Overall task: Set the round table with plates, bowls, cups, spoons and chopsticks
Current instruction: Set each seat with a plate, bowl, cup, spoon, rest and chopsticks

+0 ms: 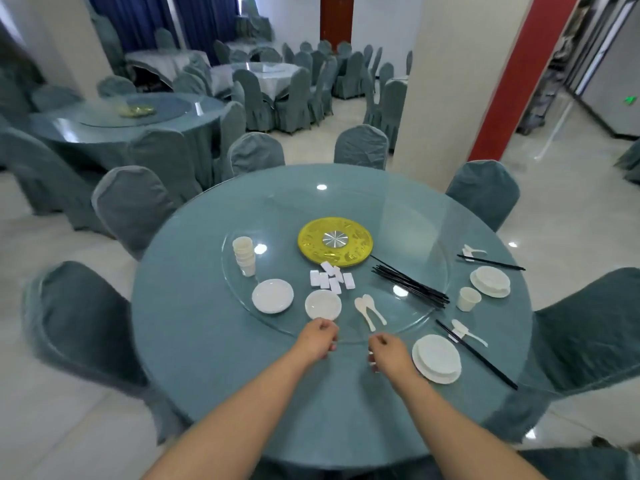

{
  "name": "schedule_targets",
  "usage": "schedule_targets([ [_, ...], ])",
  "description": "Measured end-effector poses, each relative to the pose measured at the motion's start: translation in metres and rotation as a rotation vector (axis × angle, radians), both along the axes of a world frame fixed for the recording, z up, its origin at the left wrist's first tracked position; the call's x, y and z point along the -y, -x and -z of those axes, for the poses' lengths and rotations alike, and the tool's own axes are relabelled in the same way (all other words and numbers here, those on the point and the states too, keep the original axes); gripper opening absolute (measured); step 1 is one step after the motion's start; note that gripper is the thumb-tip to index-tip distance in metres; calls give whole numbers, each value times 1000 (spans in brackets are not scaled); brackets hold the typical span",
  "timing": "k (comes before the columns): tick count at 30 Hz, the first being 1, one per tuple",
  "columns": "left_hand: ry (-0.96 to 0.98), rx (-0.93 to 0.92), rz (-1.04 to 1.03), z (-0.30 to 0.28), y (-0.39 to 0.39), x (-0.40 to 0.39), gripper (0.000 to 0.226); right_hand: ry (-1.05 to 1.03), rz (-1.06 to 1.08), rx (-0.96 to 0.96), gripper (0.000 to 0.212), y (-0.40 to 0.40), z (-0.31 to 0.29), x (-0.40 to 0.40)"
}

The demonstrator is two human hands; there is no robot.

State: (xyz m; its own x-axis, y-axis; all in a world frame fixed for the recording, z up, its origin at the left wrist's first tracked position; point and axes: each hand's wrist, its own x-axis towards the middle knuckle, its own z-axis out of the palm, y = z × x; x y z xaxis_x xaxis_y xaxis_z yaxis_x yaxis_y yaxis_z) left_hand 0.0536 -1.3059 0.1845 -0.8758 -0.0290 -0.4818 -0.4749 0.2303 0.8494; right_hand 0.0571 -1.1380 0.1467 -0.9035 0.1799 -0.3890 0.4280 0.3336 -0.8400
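The round table [214, 341] carries a glass turntable [429, 237]. On the turntable stand a stack of cups [244, 256], white plates [272, 295], a bowl [323, 304], two spoons [369, 311], a bundle of black chopsticks [410, 285] and several white chopstick rests [332, 280]. My left hand [317, 337] and my right hand [389, 353] sit at the turntable's near rim, fingers curled over its edge. To the right lie a plate with a bowl [437, 358], a spoon [465, 331] and a chopstick pair [481, 358], then a cup [468, 298] and a second plate with a bowl [490, 281].
A yellow disc [335, 242] marks the turntable's centre. Covered chairs [133, 209] ring the table. A white pillar [446, 81] rises behind the far right edge. More tables and chairs [114, 126] fill the room to the left and rear.
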Motion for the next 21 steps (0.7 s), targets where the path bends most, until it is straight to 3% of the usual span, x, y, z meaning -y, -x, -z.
schedule_targets([
  [11, -17, 54, -220, 8, -118, 61, 10, 86, -168, 4, 14, -82, 15, 72],
  [21, -37, -28, -396, -16, -210, 149, 11, 231, -236, -13, 15, -146, -31, 150],
])
